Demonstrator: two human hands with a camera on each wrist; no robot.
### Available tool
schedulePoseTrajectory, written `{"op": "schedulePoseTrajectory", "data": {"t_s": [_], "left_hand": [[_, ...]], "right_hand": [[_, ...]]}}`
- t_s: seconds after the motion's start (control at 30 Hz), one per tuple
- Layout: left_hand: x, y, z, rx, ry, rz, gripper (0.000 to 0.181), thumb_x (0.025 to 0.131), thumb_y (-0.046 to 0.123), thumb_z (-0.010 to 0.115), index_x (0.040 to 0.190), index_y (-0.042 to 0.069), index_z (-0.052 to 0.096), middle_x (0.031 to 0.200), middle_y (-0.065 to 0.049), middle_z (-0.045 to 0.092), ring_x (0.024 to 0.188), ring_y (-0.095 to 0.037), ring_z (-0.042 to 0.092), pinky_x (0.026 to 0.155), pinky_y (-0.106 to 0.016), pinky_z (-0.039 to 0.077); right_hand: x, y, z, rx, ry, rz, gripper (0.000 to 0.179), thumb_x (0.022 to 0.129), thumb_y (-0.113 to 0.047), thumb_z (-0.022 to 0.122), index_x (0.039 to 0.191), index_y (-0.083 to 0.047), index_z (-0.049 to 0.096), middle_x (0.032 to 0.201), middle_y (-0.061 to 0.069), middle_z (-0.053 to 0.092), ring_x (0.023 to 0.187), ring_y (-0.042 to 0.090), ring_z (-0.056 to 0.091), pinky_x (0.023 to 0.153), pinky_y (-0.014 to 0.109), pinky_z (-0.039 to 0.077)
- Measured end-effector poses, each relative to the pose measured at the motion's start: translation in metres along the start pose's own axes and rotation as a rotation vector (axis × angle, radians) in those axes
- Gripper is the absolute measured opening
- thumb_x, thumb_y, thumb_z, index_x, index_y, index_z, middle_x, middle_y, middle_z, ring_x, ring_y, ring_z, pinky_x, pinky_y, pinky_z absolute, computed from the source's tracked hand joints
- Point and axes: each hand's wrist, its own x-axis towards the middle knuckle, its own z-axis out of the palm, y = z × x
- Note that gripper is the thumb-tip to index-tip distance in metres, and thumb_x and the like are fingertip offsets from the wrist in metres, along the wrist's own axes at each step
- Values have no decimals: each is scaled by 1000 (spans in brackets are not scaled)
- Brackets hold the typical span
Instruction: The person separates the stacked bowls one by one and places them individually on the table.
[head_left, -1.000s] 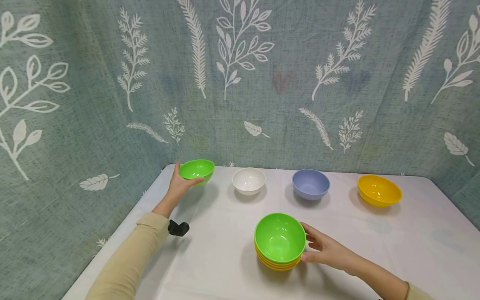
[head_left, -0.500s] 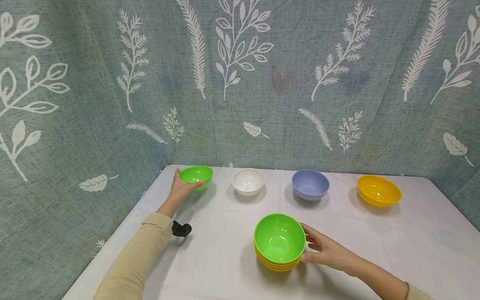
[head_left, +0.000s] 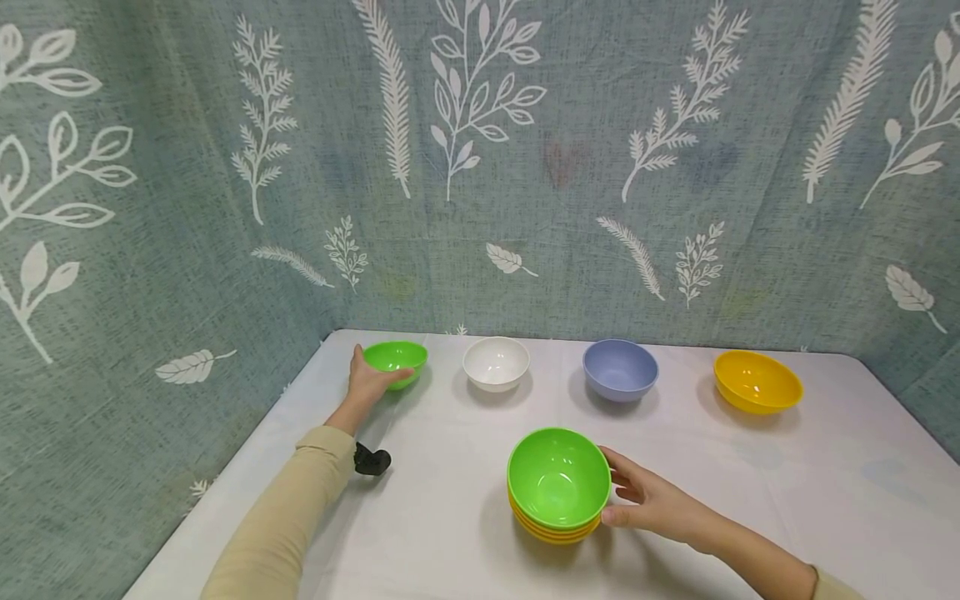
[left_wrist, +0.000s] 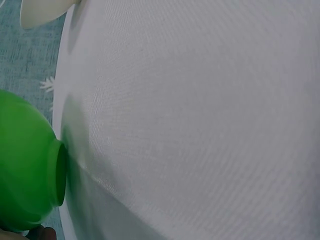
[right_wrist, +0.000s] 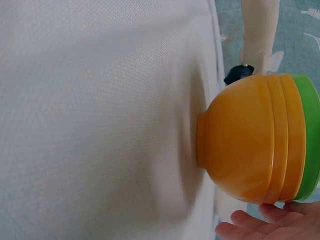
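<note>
At the far left of the table, my left hand [head_left: 367, 379] holds a green bowl [head_left: 396, 357] by its side, thumb along the near side and fingers on the left. In the left wrist view this green bowl [left_wrist: 25, 160] has its foot close over the white cloth, with a shadow beside it. Nearer me stands a stack of bowls, a green bowl [head_left: 559, 477] nested on top of yellow bowls [right_wrist: 245, 142]. My right hand [head_left: 652, 504] touches the stack's right side with relaxed fingers. In the right wrist view its fingertips [right_wrist: 240, 217] lie along the rims.
A white bowl [head_left: 497, 364], a blue bowl [head_left: 621, 370] and a yellow bowl [head_left: 757, 382] stand in a row along the back of the white-clothed table [head_left: 420, 517]. A patterned curtain [head_left: 570, 275] hangs behind and to the left. A black wrist mount [head_left: 372, 460] juts from the left sleeve.
My left hand has lowered the green bowl toward the table and shifted slightly right and nearer. The right hand and the stack have stayed in place.
</note>
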Motion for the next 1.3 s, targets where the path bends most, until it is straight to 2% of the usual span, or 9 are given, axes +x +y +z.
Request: {"op": "schedulePoseTrajectory", "data": {"t_s": [0.13, 0.37, 0.53, 0.83, 1.3], "left_hand": [[0, 0, 2, 9, -6, -16, 117, 74, 31, 74, 144, 10, -17, 151, -21, -5, 137, -40, 6, 110, -52, 16], [0, 0, 1, 98, -50, -56, 113, 78, 35, 69, 143, 8, -20, 150, -22, -10, 137, -42, -2, 109, -55, 13], [0, -4, -1, 125, -73, -52, 113, 79, 35, 68, 142, 5, -21, 150, -23, -11, 137, -42, -3, 109, -54, 12], [5, -10, -4, 128, -89, -49, 114, 77, 37, 70, 144, 7, -18, 151, -22, -10, 137, -41, -1, 109, -55, 13], [6, -11, -6, 85, -113, -61, 113, 77, 34, 70, 144, 7, -18, 150, -22, -12, 137, -41, -2, 109, -54, 12]], "right_hand": [[0, -1, 0, 2, 0, 2, 81, 86, -26, 63, 144, 4, 15, 146, 28, 19, 129, 48, 26, 102, 60, 25], [0, -2, 0, -6, -2, 4, 81, 86, -26, 64, 143, 4, 15, 146, 29, 19, 129, 48, 26, 102, 60, 25], [0, -2, 0, -13, -3, 4, 81, 86, -27, 63, 143, 4, 15, 146, 28, 19, 129, 47, 26, 102, 59, 26], [0, -1, -1, -10, -3, 14, 82, 86, -28, 64, 143, 5, 15, 146, 28, 19, 129, 48, 25, 102, 58, 26], [-1, -3, 0, -14, -1, 16, 82, 86, -28, 64, 143, 4, 15, 146, 28, 20, 129, 47, 27, 102, 58, 26]]}}
